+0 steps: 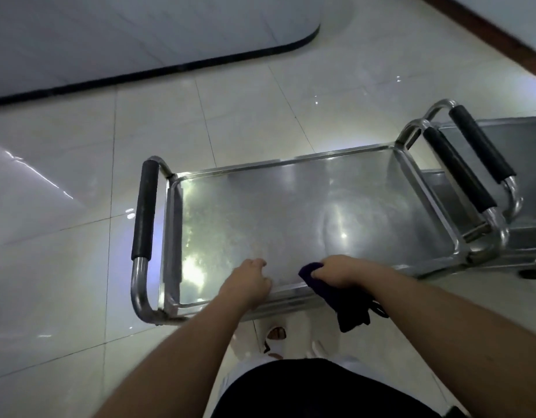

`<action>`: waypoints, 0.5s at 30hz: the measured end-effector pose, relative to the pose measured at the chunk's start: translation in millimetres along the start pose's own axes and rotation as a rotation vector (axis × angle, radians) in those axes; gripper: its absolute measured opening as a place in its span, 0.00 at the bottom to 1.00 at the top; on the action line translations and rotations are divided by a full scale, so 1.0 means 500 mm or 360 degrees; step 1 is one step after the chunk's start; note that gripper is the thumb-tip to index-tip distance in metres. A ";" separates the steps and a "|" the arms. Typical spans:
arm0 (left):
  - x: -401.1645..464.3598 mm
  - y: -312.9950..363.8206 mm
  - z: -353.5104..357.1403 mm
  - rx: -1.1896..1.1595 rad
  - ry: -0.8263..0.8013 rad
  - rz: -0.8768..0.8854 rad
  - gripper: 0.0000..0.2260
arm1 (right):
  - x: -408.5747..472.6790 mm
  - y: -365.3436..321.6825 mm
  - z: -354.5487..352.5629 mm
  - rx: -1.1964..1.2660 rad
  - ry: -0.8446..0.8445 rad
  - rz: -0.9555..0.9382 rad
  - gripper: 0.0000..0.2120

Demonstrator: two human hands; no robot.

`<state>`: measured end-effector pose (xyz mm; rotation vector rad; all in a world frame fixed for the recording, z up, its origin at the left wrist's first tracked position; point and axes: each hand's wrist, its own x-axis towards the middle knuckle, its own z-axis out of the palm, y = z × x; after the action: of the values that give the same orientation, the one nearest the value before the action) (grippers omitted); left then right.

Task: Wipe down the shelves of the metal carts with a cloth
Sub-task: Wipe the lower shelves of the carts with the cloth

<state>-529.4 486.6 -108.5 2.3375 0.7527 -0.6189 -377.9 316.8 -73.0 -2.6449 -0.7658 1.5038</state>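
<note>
One dark purple cloth (336,294) hangs over the near rim of the metal cart's top shelf (279,218), its upper end bunched in the right hand (340,271), whose fingers are curled round it. Just beside it, the left hand (250,282) rests on the same rim with its fingers curled over the edge. Two black-padded handles (144,212) end the cart, a second metal cart (514,182) butts against its right end, and both stand on a glossy tiled floor (79,267).

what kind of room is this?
Probably a commercial or institutional service area, kitchen or clinic; I cannot tell which. Cues: two stainless-steel carts with black foam handles, glossy pale tiled floor, and a dark purple cloth.
</note>
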 end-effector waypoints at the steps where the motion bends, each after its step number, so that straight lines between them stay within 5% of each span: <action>1: -0.016 0.002 0.008 -0.0017 0.0020 -0.0021 0.25 | -0.012 0.008 0.005 -0.0016 0.0005 -0.0006 0.18; 10: -0.223 0.016 0.142 0.0154 0.0014 -0.0173 0.22 | -0.103 0.109 0.153 0.0495 -0.0086 -0.0020 0.14; 15: -0.326 -0.011 0.202 0.0182 -0.0025 -0.0261 0.23 | -0.126 0.123 0.238 0.0343 -0.0117 -0.0010 0.12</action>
<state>-676.2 365.1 -87.8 2.3870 0.9308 -0.7691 -475.7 209.3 -101.3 -2.4419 -0.5774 1.5906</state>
